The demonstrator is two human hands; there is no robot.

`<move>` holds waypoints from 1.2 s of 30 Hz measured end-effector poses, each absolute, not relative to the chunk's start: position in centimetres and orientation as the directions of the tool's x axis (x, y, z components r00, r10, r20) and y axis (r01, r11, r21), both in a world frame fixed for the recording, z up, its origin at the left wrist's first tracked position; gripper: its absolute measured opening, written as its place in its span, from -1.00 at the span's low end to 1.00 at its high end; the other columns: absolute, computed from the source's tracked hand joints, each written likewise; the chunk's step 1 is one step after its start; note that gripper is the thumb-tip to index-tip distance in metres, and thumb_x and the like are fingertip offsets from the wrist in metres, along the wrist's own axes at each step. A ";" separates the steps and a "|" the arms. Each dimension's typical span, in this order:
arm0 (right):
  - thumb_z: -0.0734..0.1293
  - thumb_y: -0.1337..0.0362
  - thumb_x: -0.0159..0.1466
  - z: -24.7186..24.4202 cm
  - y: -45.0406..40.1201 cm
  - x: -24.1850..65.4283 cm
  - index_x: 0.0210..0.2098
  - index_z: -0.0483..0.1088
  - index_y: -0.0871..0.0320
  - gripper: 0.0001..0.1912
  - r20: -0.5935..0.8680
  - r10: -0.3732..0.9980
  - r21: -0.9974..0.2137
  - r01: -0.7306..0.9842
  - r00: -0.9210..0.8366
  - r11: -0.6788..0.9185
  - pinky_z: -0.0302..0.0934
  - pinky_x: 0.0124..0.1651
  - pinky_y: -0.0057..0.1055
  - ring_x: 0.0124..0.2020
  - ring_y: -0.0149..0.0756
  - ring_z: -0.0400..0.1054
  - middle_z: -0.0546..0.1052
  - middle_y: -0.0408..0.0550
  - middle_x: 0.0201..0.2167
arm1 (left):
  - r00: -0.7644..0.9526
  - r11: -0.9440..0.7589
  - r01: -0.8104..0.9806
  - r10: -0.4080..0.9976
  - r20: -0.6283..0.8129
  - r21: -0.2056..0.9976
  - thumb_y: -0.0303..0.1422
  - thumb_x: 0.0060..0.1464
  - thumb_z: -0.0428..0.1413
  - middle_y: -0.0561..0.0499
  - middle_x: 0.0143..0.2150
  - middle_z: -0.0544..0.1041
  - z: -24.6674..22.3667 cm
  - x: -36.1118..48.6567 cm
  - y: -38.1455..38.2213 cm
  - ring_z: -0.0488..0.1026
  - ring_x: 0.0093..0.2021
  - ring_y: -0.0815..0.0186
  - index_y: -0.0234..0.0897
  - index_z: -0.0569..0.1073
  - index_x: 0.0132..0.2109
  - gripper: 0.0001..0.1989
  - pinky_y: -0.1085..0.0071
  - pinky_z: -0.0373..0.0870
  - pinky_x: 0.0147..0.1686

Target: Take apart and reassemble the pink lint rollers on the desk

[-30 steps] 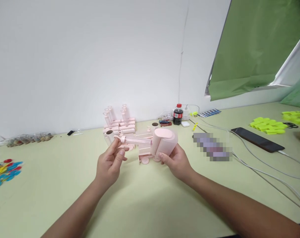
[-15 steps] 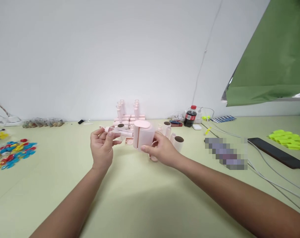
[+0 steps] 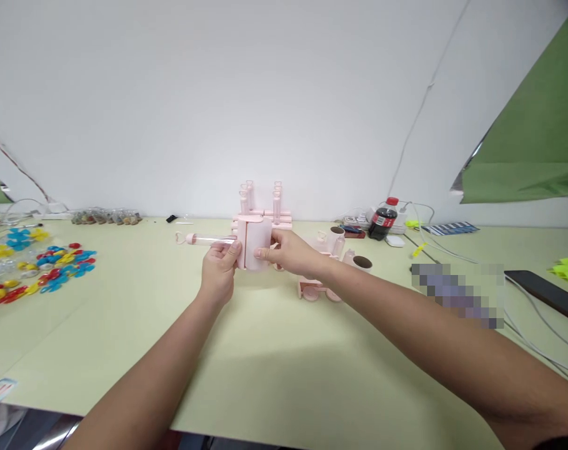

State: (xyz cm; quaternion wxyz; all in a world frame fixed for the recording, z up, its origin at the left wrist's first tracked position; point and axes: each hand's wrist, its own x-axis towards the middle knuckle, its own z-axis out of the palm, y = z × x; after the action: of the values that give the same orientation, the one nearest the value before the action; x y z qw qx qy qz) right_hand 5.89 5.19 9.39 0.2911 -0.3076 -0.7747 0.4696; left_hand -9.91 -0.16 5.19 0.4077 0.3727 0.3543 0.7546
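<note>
I have the pale pink, oval-ended case of smooth, plastic-looking material (image 3: 257, 240) up in front of me, above the light green, flat-topped desk (image 3: 265, 369), its orange-edged slit running upright. My bare left hand (image 3: 218, 272) is clamped on its left edge, thumb to the front. My bare right hand (image 3: 295, 253) pinches the right side, thumb on the front face and the other fingers partly hidden behind. The clear plastic tube with a pink cap and heart-shaped loop (image 3: 213, 240) lies nearly level over my left fingers, its far end meeting the case's left edge; I cannot tell whether it is joined there or only trapped by my grip.

To handle this well, I'd let the right hand bear the case, pressing lightly, since its wall looks thin enough to dent or spring at the slit. The left thumb does best flat beside that slit, clear of the gap, with the tube supported underneath so that its capped end cannot tip and slide away.
</note>
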 end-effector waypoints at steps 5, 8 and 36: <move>0.37 0.13 0.16 9.9 7.1 8.1 -0.14 0.43 0.18 -0.67 0.199 0.750 -0.715 0.429 -0.631 0.552 0.26 -0.29 -0.40 -0.25 -0.25 0.41 0.53 -0.01 -0.19 | -0.590 -0.522 -0.417 0.778 0.215 0.744 -0.23 -0.25 0.39 0.09 -0.36 0.52 5.5 -11.9 0.4 0.45 -0.37 0.42 -0.30 0.44 -0.28 -0.60 0.51 0.36 -0.37; 0.45 0.14 0.06 9.4 7.8 8.8 0.05 0.36 0.13 -0.43 0.119 0.665 -0.409 0.574 -0.737 0.709 0.22 -0.22 -0.37 -0.16 -0.14 0.41 0.53 0.02 -0.11 | -0.616 -0.480 -0.468 0.779 0.117 0.742 -0.24 -0.30 0.41 0.12 -0.38 0.50 5.4 -12.4 0.6 0.44 -0.40 0.43 -0.30 0.43 -0.29 -0.57 0.49 0.36 -0.40; 0.26 0.20 0.25 4.2 6.8 8.1 -0.19 0.43 0.22 -0.76 0.104 0.584 0.030 0.590 -0.805 0.807 0.16 -0.15 -0.28 -0.12 -0.04 0.30 0.50 0.14 -0.20 | -0.356 -0.228 -0.677 0.934 -0.039 0.700 -0.33 0.08 0.10 -0.04 -0.39 0.55 0.1 -11.0 4.4 0.51 -0.44 0.30 -0.38 0.44 -0.27 -0.83 0.38 0.44 -0.36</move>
State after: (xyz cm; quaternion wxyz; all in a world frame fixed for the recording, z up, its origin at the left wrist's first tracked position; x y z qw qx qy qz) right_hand 8.14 6.76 4.23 0.0448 -0.3090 -0.9495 -0.0304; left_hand -11.03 4.45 0.11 0.5313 0.1997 0.3220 0.7577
